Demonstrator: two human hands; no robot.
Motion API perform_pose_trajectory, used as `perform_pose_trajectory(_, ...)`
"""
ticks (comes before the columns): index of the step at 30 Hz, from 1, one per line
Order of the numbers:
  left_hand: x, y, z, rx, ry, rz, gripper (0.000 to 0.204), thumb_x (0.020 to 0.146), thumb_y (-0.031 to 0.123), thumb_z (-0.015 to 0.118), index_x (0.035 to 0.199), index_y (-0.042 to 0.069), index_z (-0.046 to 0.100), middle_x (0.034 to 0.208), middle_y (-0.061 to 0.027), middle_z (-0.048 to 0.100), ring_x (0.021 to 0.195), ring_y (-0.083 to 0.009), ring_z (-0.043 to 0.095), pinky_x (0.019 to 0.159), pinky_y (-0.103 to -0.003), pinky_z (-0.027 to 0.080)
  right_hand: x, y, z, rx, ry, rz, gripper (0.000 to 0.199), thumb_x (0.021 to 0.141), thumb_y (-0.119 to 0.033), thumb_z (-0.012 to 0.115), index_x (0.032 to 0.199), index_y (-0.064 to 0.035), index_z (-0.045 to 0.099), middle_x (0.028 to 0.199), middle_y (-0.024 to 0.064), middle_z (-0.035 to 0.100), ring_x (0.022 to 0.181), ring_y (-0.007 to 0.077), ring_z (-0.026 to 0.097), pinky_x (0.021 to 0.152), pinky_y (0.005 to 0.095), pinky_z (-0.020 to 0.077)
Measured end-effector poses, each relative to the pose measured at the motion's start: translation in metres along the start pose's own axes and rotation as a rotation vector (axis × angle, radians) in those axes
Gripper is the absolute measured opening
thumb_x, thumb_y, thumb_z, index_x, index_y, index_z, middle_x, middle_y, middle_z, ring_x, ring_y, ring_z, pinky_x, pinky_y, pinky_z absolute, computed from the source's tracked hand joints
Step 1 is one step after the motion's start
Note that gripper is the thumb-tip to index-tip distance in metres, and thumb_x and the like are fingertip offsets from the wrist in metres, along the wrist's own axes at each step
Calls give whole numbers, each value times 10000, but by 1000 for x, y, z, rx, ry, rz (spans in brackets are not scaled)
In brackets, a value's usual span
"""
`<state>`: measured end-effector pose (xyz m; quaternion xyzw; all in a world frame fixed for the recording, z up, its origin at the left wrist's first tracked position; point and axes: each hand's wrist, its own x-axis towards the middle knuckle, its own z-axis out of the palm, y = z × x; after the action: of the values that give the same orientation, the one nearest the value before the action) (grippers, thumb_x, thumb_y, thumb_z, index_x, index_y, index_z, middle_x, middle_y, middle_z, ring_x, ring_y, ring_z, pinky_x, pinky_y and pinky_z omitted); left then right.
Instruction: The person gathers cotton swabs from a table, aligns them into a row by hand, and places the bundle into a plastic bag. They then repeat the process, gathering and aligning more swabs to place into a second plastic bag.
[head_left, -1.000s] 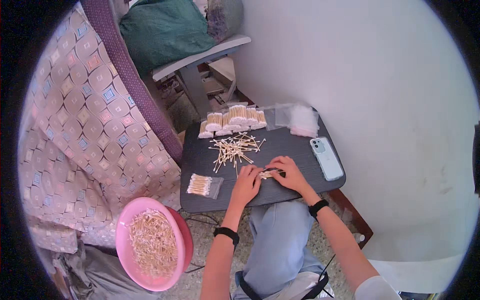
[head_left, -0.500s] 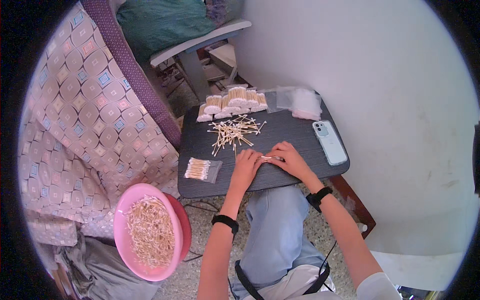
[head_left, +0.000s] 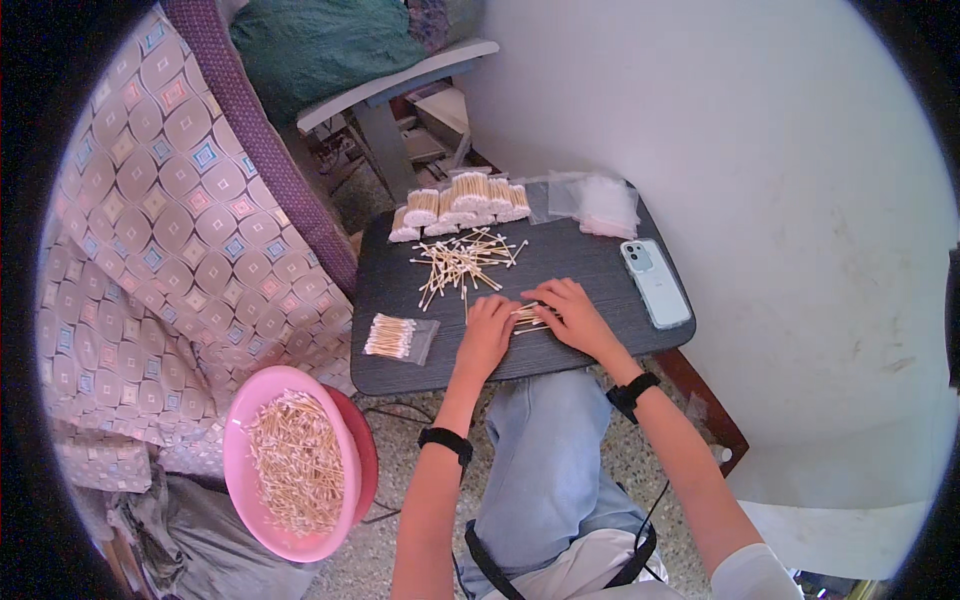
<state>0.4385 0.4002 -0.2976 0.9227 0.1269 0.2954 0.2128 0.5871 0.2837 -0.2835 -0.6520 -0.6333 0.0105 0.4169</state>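
Note:
A small bunch of cotton swabs [head_left: 528, 317] lies on the dark table between my two hands. My left hand [head_left: 487, 332] presses against the bunch's left end with bent fingers. At its right end my right hand [head_left: 574, 318] curls over the swabs, its thumb toward the left hand. The fingertips partly hide the bunch. Just beyond my hands spreads a loose pile of cotton swabs [head_left: 462, 265]. To the left of my left hand lies a clear plastic bag of cotton swabs [head_left: 393, 337], its flap pointing right.
Several filled swab packs [head_left: 465, 200] are stacked at the table's [head_left: 610, 285] far edge. Clear empty bags [head_left: 605, 208] lie far right, with a pale phone [head_left: 657, 284] nearer. A pink basin [head_left: 235, 465] of swabs stands lower left. A white wall [head_left: 800, 250] borders the right.
My fingers have shifted on the bunch, and more of the swabs now show between my hands. The whole view has moved slightly; the pile, packs and phone lie as before.

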Motion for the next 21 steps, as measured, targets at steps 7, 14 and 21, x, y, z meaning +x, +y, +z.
perform_pose_trajectory(7,4,4,-1,-181,43,-66,157,872,115,563,994,16,562,954,-133,555,899,-322,512,803,-400,418,-4,5,-6,-99,-82,-73,218,845,-204,598,1034,-114,662,988,65,555,950,262,487,865,382,386)
perform_pose_trajectory(14,5,12,-2,-106,169,-59,199,862,116,575,1034,15,581,981,-130,588,936,-319,545,829,-394,432,-2,5,-3,-82,-25,-5,185,840,-157,593,988,-73,666,935,71,544,916,258,496,836,375,403)
perform_pose_trajectory(21,-2,7,1,79,38,108,272,868,152,565,1102,20,612,1182,-122,577,1077,-287,541,969,-405,396,-3,4,-3,-89,-26,-52,227,826,-122,590,1037,-58,643,983,82,558,940,271,503,863,384,406)
